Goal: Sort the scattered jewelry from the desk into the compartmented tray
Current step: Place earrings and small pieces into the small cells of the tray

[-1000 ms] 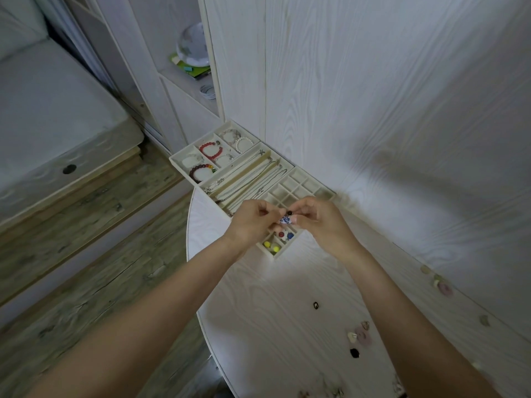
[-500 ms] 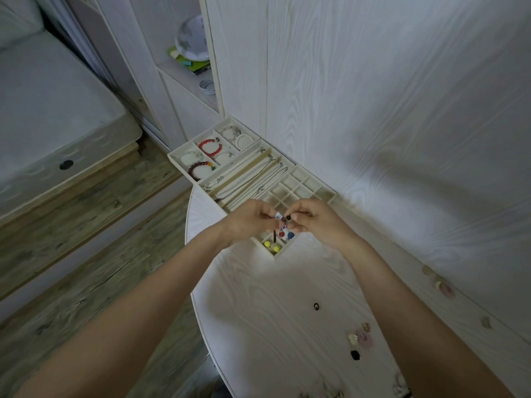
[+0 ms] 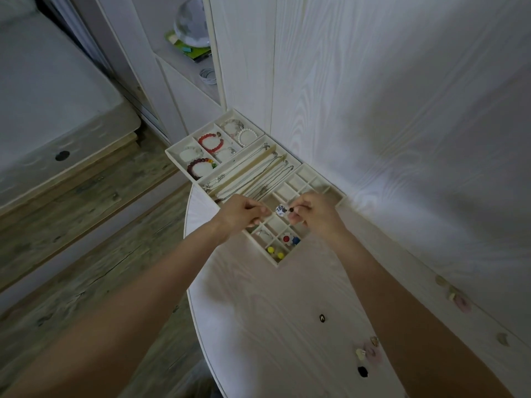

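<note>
Over the tray (image 3: 184,165) on the desk (image 3: 258,311), right hand (image 3: 314,214) pinching a blue-and-white bead (image 3: 281,210), left hand (image 3: 241,214) curled, its grasp impossible to tell

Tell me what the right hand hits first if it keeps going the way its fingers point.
Probably the left hand: the right hand points leftward at it, holding the blue-and-white bead between them. Depth unclear.
</note>
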Demonstrator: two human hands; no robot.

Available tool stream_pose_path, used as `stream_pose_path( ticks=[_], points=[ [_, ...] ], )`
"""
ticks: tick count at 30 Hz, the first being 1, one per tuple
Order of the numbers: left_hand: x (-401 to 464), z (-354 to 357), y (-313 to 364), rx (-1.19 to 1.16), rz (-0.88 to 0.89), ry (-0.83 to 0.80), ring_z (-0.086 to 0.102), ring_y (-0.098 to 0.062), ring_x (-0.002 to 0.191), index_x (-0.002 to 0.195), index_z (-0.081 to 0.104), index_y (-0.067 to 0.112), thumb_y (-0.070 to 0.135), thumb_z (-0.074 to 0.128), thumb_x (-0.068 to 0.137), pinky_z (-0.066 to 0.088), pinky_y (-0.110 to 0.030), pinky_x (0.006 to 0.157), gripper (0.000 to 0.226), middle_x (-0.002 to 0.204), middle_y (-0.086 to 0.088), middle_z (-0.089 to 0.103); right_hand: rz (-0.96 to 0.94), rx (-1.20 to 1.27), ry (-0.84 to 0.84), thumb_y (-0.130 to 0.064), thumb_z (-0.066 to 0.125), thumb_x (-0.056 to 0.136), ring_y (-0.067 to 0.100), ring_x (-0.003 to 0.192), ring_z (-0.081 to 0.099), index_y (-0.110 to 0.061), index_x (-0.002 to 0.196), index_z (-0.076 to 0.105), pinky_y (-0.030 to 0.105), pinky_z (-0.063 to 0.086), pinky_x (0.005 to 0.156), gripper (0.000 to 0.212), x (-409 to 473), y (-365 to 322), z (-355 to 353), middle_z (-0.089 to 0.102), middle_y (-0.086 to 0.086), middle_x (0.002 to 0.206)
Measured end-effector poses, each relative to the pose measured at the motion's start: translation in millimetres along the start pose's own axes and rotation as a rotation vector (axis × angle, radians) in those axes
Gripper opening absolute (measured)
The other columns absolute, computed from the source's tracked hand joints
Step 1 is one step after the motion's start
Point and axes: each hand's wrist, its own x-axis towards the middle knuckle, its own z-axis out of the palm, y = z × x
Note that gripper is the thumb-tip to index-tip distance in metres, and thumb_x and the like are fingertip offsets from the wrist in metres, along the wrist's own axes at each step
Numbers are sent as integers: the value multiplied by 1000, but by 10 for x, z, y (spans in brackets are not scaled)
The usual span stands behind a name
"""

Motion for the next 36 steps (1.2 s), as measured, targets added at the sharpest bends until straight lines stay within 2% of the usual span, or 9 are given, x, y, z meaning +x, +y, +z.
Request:
stream_pose_path(
  ticks=[3,8,12,15,18,21,25,31,36],
  points=[
    [70,16,-56,78,15,60,58,-5,62,100,71,4,4,61,89,51,-10,64,16,74,2,66,-20,-92,-1,1,46,95,4,65,60,-1,94,63,15,51,65,18,33,65,75,64,7,84],
    [166,90,-158,227,26,113,67,-19,82,90,72,7,7,68,84,54,-34,86,8,86,-8,71,-69,-145,9,5,52,90,4,56,57,-2,82,64,10,45,55,16,44,174,155,61,4,69],
    [213,139,-201,306,28,114,65,-14,81,96,72,4,6,63,87,51,-23,82,13,90,-10,72,-83,-173,3,7,53,87,8,54,56,-3,76,63,17,47,57,18,75,219,205,58,2,61],
    [241,178,-208,391,55,120,65,-14,79,97,72,4,5,62,87,50,-20,77,14,90,-11,72,-106,-289,-3,4,54,88,11,63,57,1,82,67,16,45,59,15,105,199,241,59,3,72],
    [296,225,-220,453,81,108,66,-17,74,97,70,4,5,63,87,53,-21,70,13,89,-11,71,-133,-359,2,4,53,88,19,72,61,2,85,70,24,48,66,17,154,212,271,67,11,81],
    [364,283,-231,592,105,59,66,-22,78,96,69,3,9,61,89,56,-33,74,12,89,-13,69,-161,-430,7,1,55,87,15,69,60,-3,86,72,17,45,60,18,176,238,306,70,9,85],
    [407,334,-237,715,133,43,63,-22,80,93,68,5,11,61,89,51,-30,71,10,91,-13,68,-133,-421,-6,0,55,89,7,59,54,-3,87,71,3,38,47,16,178,247,328,61,3,79],
    [401,347,-259,749,188,31,63,-26,92,101,66,6,8,65,85,53,-38,82,16,100,-14,66,-121,-460,-8,0,55,88,2,53,46,-9,75,59,5,36,45,16,168,215,336,56,3,74],
    [380,347,-279,769,210,27,62,-27,96,111,64,9,8,61,86,53,-39,84,25,104,-15,65,-156,-516,12,2,52,88,4,54,44,-3,80,64,5,36,48,15,158,223,345,56,5,75]
  ],
)
